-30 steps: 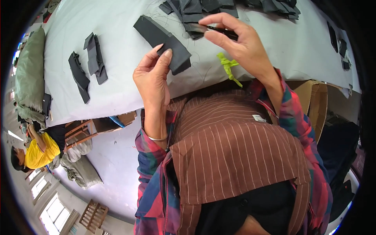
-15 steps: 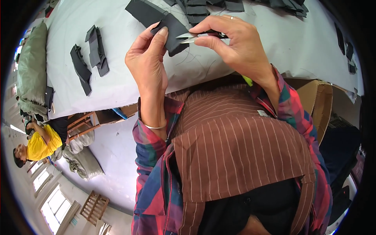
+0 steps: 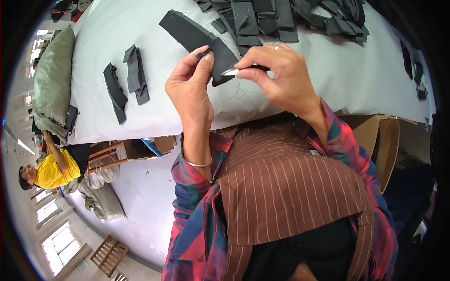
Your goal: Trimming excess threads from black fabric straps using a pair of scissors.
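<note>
A dark grey strip of folded fabric (image 3: pixel 187 32) is pinched between the thumb and fingers of my left hand (image 3: pixel 191 89), held just above the white-covered table. My right hand (image 3: pixel 283 77) grips a small pair of thread snips (image 3: pixel 230 72), whose pale blades look closed and lie against the fabric's right edge. Most of the snips' dark handle is hidden in my fingers. Loose threads (image 3: pixel 240 93) lie on the cloth below the fabric.
Stacked dark fabric pieces (image 3: pixel 267 21) lie at the table's far side, and two small piles (image 3: pixel 136 75) at the left. A stuffed green sack (image 3: pixel 52 79) borders the left edge. A cardboard box (image 3: pixel 386 145) stands below right. A person in yellow (image 3: pixel 58 168) is at far left.
The snips' blades, spread apart before, now appear together at the fabric's edge. The view has shifted, so the table and hands sit lower and further right in the picture.
</note>
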Available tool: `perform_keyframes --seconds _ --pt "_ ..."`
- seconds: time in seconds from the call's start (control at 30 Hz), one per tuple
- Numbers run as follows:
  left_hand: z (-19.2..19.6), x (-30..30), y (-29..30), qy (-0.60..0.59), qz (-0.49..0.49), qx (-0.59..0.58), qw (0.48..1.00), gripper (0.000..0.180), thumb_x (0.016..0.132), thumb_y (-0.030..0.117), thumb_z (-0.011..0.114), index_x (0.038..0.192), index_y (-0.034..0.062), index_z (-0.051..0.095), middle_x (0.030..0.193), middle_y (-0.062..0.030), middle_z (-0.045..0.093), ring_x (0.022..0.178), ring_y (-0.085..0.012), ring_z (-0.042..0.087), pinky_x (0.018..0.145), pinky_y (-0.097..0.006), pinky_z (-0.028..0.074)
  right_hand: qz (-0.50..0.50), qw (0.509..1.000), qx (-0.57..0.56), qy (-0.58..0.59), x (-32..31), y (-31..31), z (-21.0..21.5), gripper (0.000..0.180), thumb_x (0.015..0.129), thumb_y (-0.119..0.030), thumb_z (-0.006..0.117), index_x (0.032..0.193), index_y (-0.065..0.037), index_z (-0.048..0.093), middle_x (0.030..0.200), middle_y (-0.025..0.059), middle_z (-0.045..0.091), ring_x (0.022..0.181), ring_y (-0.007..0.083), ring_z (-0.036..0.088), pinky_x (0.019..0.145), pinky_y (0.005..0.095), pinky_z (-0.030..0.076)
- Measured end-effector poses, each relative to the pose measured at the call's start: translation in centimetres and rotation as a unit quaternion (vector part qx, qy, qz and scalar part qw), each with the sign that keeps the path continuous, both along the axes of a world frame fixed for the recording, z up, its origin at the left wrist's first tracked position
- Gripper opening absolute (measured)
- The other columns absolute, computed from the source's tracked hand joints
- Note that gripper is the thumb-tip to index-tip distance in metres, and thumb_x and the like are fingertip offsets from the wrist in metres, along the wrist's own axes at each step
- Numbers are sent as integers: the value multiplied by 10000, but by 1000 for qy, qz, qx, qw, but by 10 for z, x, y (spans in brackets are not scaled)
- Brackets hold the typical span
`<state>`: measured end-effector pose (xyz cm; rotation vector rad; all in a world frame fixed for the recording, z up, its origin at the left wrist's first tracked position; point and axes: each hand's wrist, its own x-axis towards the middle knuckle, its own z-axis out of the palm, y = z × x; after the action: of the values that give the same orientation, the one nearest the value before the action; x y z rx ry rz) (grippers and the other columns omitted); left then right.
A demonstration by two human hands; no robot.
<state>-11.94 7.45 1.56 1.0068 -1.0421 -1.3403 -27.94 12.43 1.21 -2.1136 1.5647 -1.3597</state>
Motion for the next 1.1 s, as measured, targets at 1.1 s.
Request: perform_keyframes --seconds 1.1 --pt "0 14 12 71 20 -6 997 166 811 4 683 977 -7 673 771 -10 632 635 -47 527 530 -175 365 3 955 108 -275 8 16 -9 158 822 -167 683 907 -37 660 783 31 669 715 105 605 668 240 472"
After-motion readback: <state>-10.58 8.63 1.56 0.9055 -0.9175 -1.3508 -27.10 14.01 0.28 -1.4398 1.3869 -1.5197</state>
